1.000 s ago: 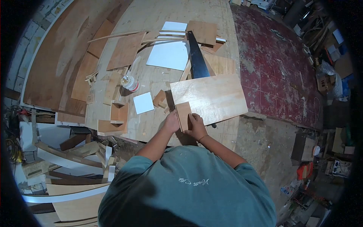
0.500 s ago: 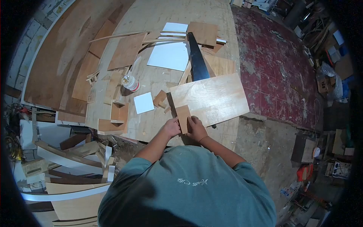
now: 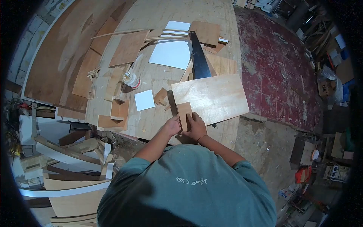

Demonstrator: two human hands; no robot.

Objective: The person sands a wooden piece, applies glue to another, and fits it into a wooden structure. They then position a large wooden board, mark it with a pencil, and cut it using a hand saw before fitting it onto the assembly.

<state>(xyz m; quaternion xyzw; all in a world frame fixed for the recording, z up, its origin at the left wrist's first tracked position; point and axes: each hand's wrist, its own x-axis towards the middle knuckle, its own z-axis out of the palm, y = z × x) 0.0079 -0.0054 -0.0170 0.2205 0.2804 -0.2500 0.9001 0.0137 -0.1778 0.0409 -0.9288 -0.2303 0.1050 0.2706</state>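
A small rectangular wood piece (image 3: pixel 184 112) stands between my two hands, overlapping the near left corner of a larger plywood board (image 3: pixel 215 96). My left hand (image 3: pixel 172 126) grips its left edge, fingers curled and partly hidden. On the other side, my right hand (image 3: pixel 197 127) is closed on the right edge, with fingertips on the face of the piece. The plywood board lies tilted on the workbench, covering the near end of a dark tapered saw blade (image 3: pixel 200 60). Left of the hands are small wood offcuts (image 3: pixel 160 96) and a white square panel (image 3: pixel 144 100).
On the workbench (image 3: pixel 151 123) stand a glue bottle (image 3: pixel 131 80) and an open wooden corner box (image 3: pixel 120 109). White sheets (image 3: pixel 172 53), thin strips and a brown panel (image 3: pixel 129 47) lie farther back. Curved frame parts (image 3: pixel 68 155) are stacked on the left, below bench height.
The view has shifted slightly. Both hands and the wood piece keep nearly the same place against the board, while the fingers of my right hand have moved a little.
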